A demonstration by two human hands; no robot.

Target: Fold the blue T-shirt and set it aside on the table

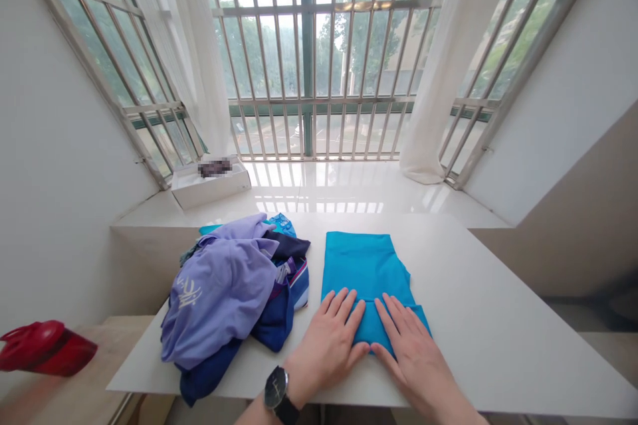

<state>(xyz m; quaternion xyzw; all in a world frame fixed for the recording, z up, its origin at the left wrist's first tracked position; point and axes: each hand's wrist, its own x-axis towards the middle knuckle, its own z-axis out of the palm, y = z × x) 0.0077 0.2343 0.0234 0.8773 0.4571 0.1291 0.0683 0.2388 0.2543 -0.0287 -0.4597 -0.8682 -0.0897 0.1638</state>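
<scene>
Nearest, a watch (pixel 276 392) on the left wrist. Past a heap of clothes (pixel 219 299), the left hand (pixel 323 352) and right hand (pixel 406 358) lie open, gripping nothing, flat on a folded blue garment (pixel 363 272) on a white table (pixel 498 339); a slipping palm could rumple it.

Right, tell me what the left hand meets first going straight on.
The folded turquoise garment: the left hand already has its fingers on it, as far as this view shows.

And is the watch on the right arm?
No, the black wristwatch is on the wrist of the left hand, which rests on the folded blue garment.
</scene>
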